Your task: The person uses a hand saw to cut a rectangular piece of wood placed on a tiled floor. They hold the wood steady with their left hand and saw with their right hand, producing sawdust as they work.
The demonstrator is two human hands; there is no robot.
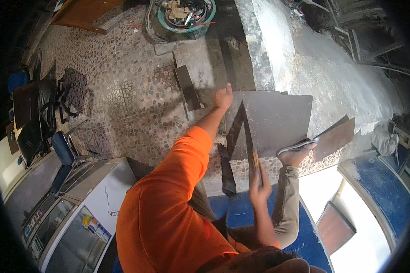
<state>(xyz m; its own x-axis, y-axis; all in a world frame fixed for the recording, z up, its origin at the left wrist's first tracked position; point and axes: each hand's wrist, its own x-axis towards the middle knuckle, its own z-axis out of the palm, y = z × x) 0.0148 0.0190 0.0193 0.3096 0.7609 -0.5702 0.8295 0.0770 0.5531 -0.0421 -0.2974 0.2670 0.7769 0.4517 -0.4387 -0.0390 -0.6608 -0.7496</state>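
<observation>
Toward three o'clock, a foot [294, 156] apparently steadies the board [279, 119]; at four, the right hand [260, 188] has fingers clamped round the saw [249, 139]; near twelve, the left hand [222, 97] meets the board's corner, fingers unclear.

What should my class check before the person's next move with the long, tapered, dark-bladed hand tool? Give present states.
1. Right hand grips the long, tapered, dark-bladed hand tool: ok.
2. Left hand kept apart from the blade: ok.
3. Hands gloved: not ok; both bare.
4. Blade touching the flat, grey, rectangular board: cannot tell.
5. Sandalled foot pressing that board: cannot tell; it is at the near-right edge.
</observation>
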